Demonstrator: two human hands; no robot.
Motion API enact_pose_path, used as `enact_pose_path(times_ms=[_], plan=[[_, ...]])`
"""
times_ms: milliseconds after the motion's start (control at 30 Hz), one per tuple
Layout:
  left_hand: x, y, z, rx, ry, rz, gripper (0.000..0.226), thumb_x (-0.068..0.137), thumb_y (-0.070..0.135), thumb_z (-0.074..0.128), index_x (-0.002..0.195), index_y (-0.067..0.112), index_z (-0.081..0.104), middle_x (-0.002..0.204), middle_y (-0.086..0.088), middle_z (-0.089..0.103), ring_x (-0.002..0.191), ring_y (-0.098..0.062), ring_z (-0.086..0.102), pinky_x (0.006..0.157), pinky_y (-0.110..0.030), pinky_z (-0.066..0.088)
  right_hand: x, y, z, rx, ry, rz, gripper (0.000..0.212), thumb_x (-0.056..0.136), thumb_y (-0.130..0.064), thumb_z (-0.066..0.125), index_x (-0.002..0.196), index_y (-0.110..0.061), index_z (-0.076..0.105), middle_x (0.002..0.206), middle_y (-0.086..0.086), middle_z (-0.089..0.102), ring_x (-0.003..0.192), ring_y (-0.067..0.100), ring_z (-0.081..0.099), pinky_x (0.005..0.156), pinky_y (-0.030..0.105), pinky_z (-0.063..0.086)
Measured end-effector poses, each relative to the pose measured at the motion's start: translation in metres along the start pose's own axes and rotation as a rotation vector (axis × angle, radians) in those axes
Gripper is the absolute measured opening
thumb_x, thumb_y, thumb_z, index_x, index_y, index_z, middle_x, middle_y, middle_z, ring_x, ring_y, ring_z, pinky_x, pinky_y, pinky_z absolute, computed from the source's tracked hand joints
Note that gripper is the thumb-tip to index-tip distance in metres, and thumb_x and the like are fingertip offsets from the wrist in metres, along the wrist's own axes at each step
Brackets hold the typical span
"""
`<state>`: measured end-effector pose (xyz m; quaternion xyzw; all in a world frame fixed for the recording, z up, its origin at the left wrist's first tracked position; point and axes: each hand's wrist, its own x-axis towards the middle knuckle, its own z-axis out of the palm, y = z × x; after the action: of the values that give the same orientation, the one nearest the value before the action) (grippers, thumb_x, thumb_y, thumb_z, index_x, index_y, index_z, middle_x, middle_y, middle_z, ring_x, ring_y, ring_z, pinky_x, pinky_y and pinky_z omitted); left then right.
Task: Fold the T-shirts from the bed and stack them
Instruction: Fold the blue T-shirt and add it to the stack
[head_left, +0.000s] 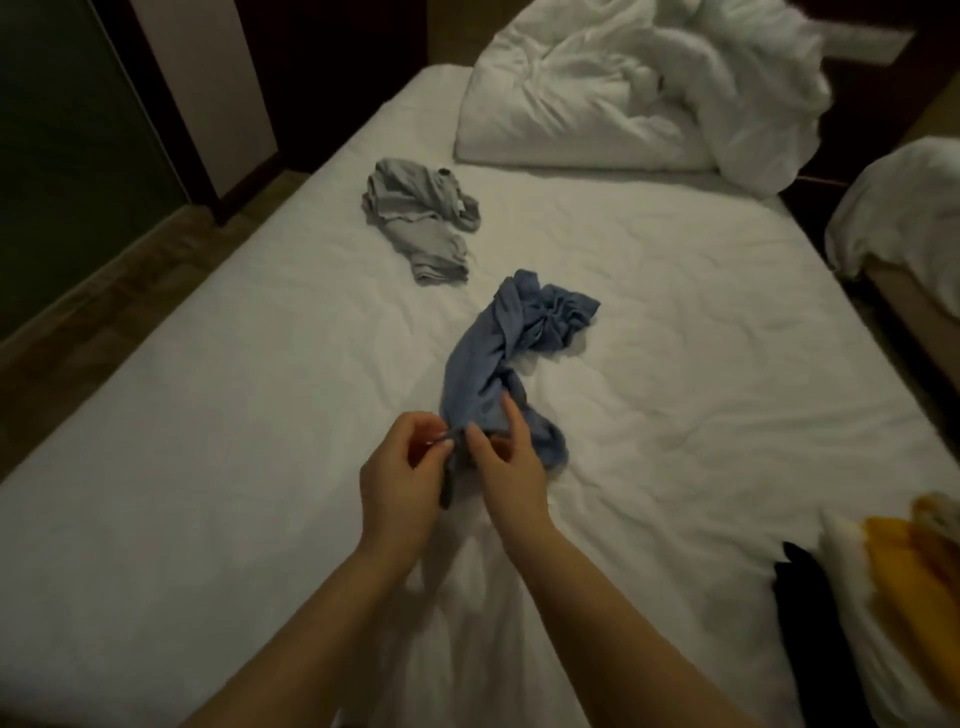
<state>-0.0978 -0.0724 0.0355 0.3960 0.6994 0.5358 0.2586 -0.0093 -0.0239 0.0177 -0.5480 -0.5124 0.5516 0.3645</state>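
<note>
A crumpled blue T-shirt (511, 348) lies stretched out in the middle of the white bed (208, 415). Its near end is lifted off the sheet. My left hand (402, 480) and my right hand (506, 462) sit close together there, each pinching the blue cloth between thumb and fingers. A grey T-shirt (421, 215) lies bunched up farther back on the bed, apart from the blue one and from both hands.
A rumpled white duvet (639, 88) is heaped at the head of the bed. At the right edge lie folded clothes: a black one (810, 623), a white one and a yellow one (914, 587). A second bed (909, 218) stands to the right, dark floor to the left.
</note>
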Motion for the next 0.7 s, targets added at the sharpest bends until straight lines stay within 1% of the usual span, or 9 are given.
enact_pose_path(times_ms=[33, 100, 200, 267, 333, 500, 567, 633, 700], plan=[[-0.013, 0.011, -0.008, -0.056, 0.025, -0.008, 0.029, 0.084, 0.006, 0.064, 0.076, 0.033, 0.056, 0.076, 0.014, 0.064, 0.073, 0.004, 0.060, 0.066, -0.010, 0.048, -0.016, -0.005, 0.000, 0.045, -0.021, 0.011, 0.047, 0.093, -0.030, 0.055, 0.136, -0.037, 0.038, 0.126, 0.001, 0.058, 0.105, 0.013, 0.059, 0.086, 0.023, 0.052], [-0.041, 0.032, -0.023, -0.160, 0.039, -0.020, 0.028, 0.083, 0.003, 0.064, 0.078, 0.030, 0.058, 0.076, 0.013, 0.065, 0.073, 0.002, 0.062, 0.066, -0.011, 0.050, -0.053, -0.017, -0.001, 0.155, -0.064, 0.015, 0.037, 0.096, -0.024, 0.050, 0.132, -0.030, 0.044, 0.123, -0.002, 0.057, 0.097, 0.005, 0.059, 0.077, 0.016, 0.053], [-0.079, 0.062, -0.042, -0.237, 0.014, -0.005, 0.027, 0.084, 0.002, 0.063, 0.080, 0.028, 0.060, 0.077, 0.010, 0.066, 0.075, -0.001, 0.064, 0.066, -0.014, 0.052, -0.109, -0.030, -0.006, 0.219, -0.030, -0.046, 0.023, 0.095, -0.014, 0.051, 0.111, -0.029, 0.053, 0.099, -0.015, 0.062, 0.078, -0.008, 0.060, 0.065, 0.009, 0.049], [-0.098, 0.082, -0.054, -0.249, -0.018, 0.027, 0.028, 0.084, 0.002, 0.063, 0.081, 0.030, 0.061, 0.074, 0.010, 0.066, 0.073, -0.001, 0.064, 0.065, -0.014, 0.052, -0.141, -0.035, -0.010, 0.177, 0.059, -0.126, 0.017, 0.093, -0.014, 0.054, 0.089, -0.030, 0.057, 0.080, -0.014, 0.064, 0.072, -0.002, 0.062, 0.064, 0.015, 0.049], [-0.114, 0.100, -0.067, -0.236, -0.060, 0.067, 0.028, 0.083, 0.002, 0.063, 0.081, 0.030, 0.061, 0.074, 0.009, 0.065, 0.069, 0.001, 0.063, 0.061, -0.013, 0.051, -0.166, -0.039, -0.017, 0.092, 0.180, -0.205, 0.017, 0.092, -0.017, 0.056, 0.078, -0.026, 0.059, 0.070, -0.008, 0.063, 0.066, 0.002, 0.059, 0.060, 0.019, 0.047], [-0.149, 0.124, -0.092, -0.195, -0.078, 0.108, 0.024, 0.083, 0.005, 0.066, 0.082, 0.028, 0.061, 0.076, 0.005, 0.066, 0.069, -0.002, 0.063, 0.059, -0.008, 0.049, -0.212, -0.059, -0.048, -0.042, 0.346, -0.399, 0.013, 0.090, -0.018, 0.059, 0.080, -0.023, 0.063, 0.073, -0.012, 0.063, 0.071, -0.003, 0.057, 0.060, 0.010, 0.044], [-0.162, 0.127, -0.096, -0.210, -0.071, 0.072, 0.020, 0.082, 0.007, 0.067, 0.083, 0.027, 0.062, 0.077, 0.003, 0.068, 0.074, -0.009, 0.065, 0.064, -0.017, 0.054, -0.230, -0.069, -0.056, -0.017, 0.254, -0.457, 0.008, 0.090, -0.019, 0.060, 0.084, -0.024, 0.062, 0.076, -0.013, 0.063, 0.074, -0.002, 0.059, 0.063, 0.011, 0.047], [-0.175, 0.130, -0.097, -0.250, -0.079, 0.035, 0.017, 0.082, 0.006, 0.067, 0.084, 0.022, 0.064, 0.079, -0.004, 0.069, 0.078, -0.019, 0.067, 0.070, -0.031, 0.057, -0.249, -0.074, -0.057, 0.004, 0.073, -0.518, 0.010, 0.086, -0.017, 0.064, 0.081, -0.024, 0.061, 0.075, -0.010, 0.063, 0.074, 0.000, 0.060, 0.065, 0.010, 0.046], [-0.186, 0.135, -0.099, -0.322, -0.082, 0.000, 0.015, 0.081, 0.002, 0.066, 0.085, 0.016, 0.063, 0.080, -0.009, 0.069, 0.077, -0.024, 0.068, 0.070, -0.035, 0.058, -0.263, -0.073, -0.058, -0.101, -0.034, -0.573, 0.009, 0.078, -0.031, 0.069, 0.080, -0.027, 0.061, 0.079, -0.010, 0.062, 0.078, 0.004, 0.059, 0.069, 0.011, 0.045]])
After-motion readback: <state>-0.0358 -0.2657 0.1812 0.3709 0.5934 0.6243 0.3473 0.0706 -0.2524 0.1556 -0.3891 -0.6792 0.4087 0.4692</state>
